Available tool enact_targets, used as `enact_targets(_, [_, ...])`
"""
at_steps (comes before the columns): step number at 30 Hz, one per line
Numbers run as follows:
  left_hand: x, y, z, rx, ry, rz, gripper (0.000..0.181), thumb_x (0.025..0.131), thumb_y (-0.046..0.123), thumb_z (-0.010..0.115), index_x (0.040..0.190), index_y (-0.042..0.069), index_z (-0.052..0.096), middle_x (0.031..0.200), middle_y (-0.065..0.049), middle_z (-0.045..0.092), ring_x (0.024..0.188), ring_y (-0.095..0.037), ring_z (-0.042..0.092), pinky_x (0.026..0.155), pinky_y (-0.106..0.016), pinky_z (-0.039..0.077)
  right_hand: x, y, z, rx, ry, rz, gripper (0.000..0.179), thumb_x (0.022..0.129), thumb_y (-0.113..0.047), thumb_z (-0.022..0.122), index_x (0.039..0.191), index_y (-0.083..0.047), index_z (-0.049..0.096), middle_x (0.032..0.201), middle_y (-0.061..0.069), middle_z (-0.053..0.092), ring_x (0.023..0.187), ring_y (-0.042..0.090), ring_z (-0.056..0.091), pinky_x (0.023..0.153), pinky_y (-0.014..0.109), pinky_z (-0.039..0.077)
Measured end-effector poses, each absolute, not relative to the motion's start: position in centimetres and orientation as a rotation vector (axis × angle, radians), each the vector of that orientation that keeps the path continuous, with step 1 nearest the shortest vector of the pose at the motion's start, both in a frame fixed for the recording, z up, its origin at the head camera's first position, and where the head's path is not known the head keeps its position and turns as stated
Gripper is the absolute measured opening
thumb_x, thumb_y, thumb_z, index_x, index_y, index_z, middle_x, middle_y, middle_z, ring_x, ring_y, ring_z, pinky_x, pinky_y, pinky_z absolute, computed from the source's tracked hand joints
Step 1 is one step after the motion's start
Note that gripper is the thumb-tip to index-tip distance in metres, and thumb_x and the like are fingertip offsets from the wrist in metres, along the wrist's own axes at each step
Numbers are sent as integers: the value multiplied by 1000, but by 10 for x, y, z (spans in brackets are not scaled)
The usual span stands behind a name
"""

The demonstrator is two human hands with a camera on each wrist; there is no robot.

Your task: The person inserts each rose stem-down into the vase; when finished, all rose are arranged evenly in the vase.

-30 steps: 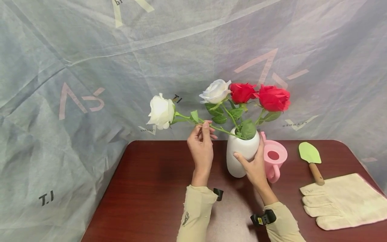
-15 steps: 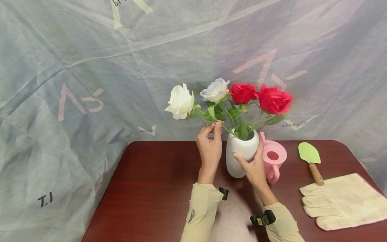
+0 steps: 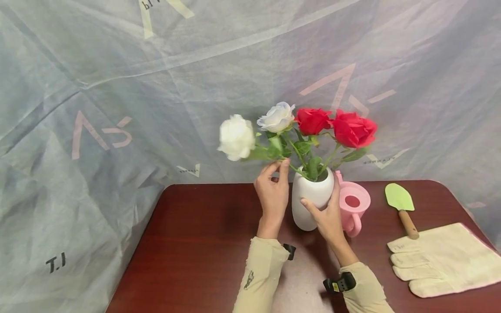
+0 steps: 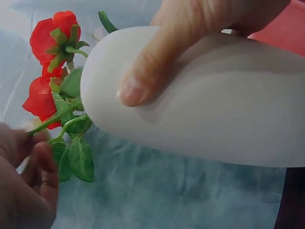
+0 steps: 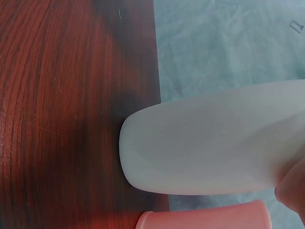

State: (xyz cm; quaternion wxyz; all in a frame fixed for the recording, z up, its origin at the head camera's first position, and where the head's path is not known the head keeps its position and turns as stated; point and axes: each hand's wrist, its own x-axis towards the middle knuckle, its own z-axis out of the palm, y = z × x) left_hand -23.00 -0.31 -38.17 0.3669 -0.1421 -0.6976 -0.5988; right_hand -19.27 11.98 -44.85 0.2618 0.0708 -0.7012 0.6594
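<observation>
With thumb and fingertips, my left hand [image 3: 272, 191] pinches the green stem of a white rose [image 3: 236, 137], just left of the vase mouth. The bloom leans left and is blurred. The stem's lower end runs into the white vase [image 3: 309, 204], which stands upright on the table. My right hand [image 3: 330, 217] grips the vase from the right, its thumb [image 4: 136, 88] across the front. A paler white rose [image 3: 276, 117] and two red roses, one in the middle [image 3: 312, 121] and one at right [image 3: 354, 129], stand in the vase. Their lower stems are hidden inside it.
A pink watering can [image 3: 355, 204] stands close to the vase's right side. Farther right lie a green trowel [image 3: 400, 198] with a wooden handle and a cream work glove [image 3: 446, 261]. Grey cloth [image 3: 219, 56] hangs behind the dark red table [image 3: 188, 243].
My left hand has shifted right with the stem, and the white rose has swung right, closer to the other blooms, then dipped slightly. The right hand and vase stay in place.
</observation>
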Motion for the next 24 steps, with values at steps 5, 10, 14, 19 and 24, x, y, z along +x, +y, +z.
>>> enact_targets(5, [-227,9,-396,-401,-1860,-1533,22,88,26,66,89,6,76,77,-2,68,64,-9,60,56,-19,49,-191,118,-450,188,-1902,1803,98,75,5,73,149,-6,8,150,5,19,127,17,29,98,22,27])
enact_targets(10, [-227,14,-398,-289,-1801,-1625,19,84,26,71,89,8,76,79,1,68,67,-11,58,57,-23,49,-192,118,-451,203,-1916,1797,98,75,4,73,149,-7,9,150,2,18,128,17,28,99,23,27])
enact_targets(14, [-229,18,-399,-210,-1732,-1707,13,81,22,74,88,10,75,78,2,67,68,-14,57,58,-27,49,-191,120,-450,202,-1924,1780,98,75,3,73,149,-12,11,150,2,18,128,17,28,99,23,26])
enact_targets(19, [-230,21,-401,-218,-1724,-1729,11,81,18,74,86,9,73,79,-2,65,70,-19,58,58,-30,49,-191,120,-450,204,-1917,1785,98,75,4,73,149,-12,11,150,2,19,127,17,29,98,23,27])
enact_targets(24, [-230,20,-400,-252,-1767,-1720,9,83,18,73,83,9,73,81,0,62,74,-21,57,58,-27,48,-191,120,-449,210,-1913,1787,97,75,5,73,149,-14,12,149,2,20,126,16,31,96,23,29])
